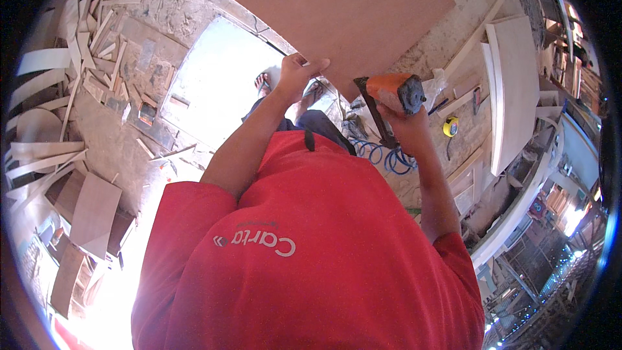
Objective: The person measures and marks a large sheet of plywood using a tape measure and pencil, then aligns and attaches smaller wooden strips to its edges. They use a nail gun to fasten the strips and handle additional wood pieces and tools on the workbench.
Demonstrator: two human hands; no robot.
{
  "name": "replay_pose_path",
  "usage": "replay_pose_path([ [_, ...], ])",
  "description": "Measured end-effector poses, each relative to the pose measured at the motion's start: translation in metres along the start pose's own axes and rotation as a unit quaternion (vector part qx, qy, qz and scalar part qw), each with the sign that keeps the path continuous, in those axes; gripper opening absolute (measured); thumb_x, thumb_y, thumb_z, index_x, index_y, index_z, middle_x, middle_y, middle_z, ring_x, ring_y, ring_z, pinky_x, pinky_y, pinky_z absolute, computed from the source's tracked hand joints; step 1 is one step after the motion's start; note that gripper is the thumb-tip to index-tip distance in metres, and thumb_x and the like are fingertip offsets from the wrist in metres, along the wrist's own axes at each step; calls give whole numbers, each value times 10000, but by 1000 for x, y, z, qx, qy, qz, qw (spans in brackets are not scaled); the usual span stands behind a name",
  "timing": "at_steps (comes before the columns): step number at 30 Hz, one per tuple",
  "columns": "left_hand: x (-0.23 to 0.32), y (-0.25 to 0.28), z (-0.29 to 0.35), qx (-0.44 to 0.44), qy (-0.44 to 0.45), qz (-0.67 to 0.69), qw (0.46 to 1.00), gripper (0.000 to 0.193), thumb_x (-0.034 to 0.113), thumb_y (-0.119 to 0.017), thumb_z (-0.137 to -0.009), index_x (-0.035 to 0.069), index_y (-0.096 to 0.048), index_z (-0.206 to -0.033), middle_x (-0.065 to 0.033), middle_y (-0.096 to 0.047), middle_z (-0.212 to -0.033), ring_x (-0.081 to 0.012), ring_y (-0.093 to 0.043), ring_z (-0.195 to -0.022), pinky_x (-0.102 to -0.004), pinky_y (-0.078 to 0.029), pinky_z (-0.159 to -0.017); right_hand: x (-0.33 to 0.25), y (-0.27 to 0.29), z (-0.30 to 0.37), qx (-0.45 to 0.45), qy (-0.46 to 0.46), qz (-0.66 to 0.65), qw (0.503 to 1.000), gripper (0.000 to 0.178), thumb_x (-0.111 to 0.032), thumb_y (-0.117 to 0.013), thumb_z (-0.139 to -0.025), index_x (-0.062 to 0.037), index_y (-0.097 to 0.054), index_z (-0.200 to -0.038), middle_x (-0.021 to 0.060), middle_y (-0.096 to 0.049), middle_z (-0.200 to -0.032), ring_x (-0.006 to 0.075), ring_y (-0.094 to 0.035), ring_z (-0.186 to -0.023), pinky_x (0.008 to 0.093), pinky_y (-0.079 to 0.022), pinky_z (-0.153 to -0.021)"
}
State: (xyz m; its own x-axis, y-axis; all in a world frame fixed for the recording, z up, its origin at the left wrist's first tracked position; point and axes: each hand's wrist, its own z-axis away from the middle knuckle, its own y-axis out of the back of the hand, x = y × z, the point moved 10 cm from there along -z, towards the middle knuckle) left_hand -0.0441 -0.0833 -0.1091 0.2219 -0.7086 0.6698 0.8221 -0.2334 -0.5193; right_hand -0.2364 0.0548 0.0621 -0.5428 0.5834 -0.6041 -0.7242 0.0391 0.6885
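Note:
A large brown plywood sheet [353, 10] spreads across the top of the head view, its near corner pointing toward me. My left hand [302, 75] is closed on the sheet's near left edge, with the thumb over the top face and some fingers hidden. Just right of the near corner, my right hand [409, 131] grips an orange and black nail gun [392, 91]. The gun's dark magazine slants down toward my body, and its nose is close to the sheet; I cannot tell whether they touch. A coiled blue air hose [396, 161] hangs below the gun.
A yellow tape measure [451, 126] lies on the work surface to the right, near pale boards [512, 91]. Wood offcuts [97, 71] clutter the floor at far left. My sandalled foot [262, 83] stands on a bright white patch of floor. More panels [95, 214] lean at lower left.

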Motion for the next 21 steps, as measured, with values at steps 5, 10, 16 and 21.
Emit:
replay_pose_path([
  [5,-3,3,-2,3,-6,17,1000,274,113,-812,-831,-11,-702,-1049,-77,-724,-1001,-145,-679,-860,-296,-555,-781,-9,0,-2,-29,0,-17,999,476,-225,-797,-828,-24,-632,-1226,168,-691,-1173,323,-650,-1110,410,-512,-937],
  [10,-9,8,-5,8,-5,1,1000,284,108,-806,-838,-18,-693,-1066,-73,-720,-996,-147,-679,-853,-303,-566,-789,-16,4,-2,-16,16,25,999,456,-251,-786,-838,-28,-640,-1208,182,-695,-1153,350,-656,-1102,427,-515,-926],
  [16,-6,9,-2,14,10,-9,1000,270,111,-805,-841,-20,-684,-1044,-72,-712,-987,-142,-675,-848,-289,-568,-778,-34,8,-4,-10,66,61,996,390,-240,-772,-864,-8,-667,-1159,147,-725,-1055,261,-699,-1007,383,-529,-860],
  [21,15,-7,11,46,31,-19,998,257,110,-797,-847,-27,-652,-1007,-80,-697,-957,-138,-670,-834,-251,-566,-774,4,8,9,-47,-39,-62,996,337,-255,-728,-912,-27,-670,-1154,114,-700,-932,202,-678,-799,334,-532,-707],
])
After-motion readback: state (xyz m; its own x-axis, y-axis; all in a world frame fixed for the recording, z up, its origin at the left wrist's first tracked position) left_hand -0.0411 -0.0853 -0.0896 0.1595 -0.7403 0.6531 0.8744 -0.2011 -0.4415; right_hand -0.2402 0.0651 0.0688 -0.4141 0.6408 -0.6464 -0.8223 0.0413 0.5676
